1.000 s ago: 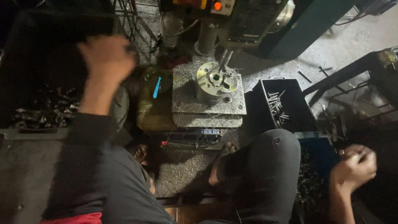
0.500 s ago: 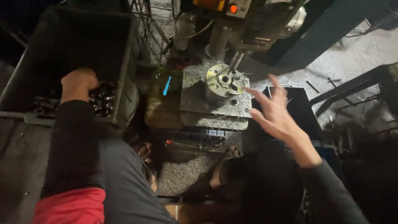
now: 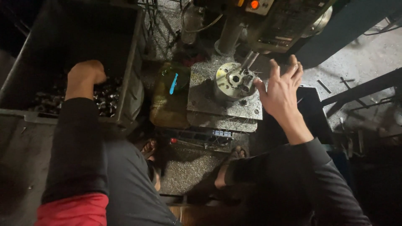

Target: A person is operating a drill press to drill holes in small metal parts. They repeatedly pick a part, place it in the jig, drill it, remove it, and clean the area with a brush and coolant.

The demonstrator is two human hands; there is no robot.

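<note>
Metal parts (image 3: 102, 98), small and shiny, heaped in the dark bin (image 3: 125, 79) at 9 o'clock of the machine table; largest first: bin wall runs 12 to 6 along the left; drill-type machine head (image 3: 289, 21) at 12 o'clock with an orange lamp (image 3: 254, 4); grey table plate (image 3: 222, 100) dead centre, swarf all over it; yellow-green jug (image 3: 169, 100) with a blue strip just beside the plate at 9 o'clock; round fixture (image 3: 230, 81) on the plate under the spindle (image 3: 249, 60); feet in sandals at 6 o'clock below the plate.

Left hand (image 3: 86, 73) down in the bin, fist curled, knuckles up, touching the heap; cannot tell if it has a part inside the fist, palm side hidden. Right hand (image 3: 280, 90) at 3 o'clock of the fixture, fingers spread wide, holding nothing, thumb tip just beside the fixture's edge and near the spindle.

Risks, my read: open fingers that close to the spindle could get caught if it is turning; a dark sleeve near it adds to that; swarf on the plate could cut bare skin or stop a part seating flat; the jug sitting tight to the plate could get knocked by the left forearm; light is poor, so a misplaced part is easy to miss.
</note>
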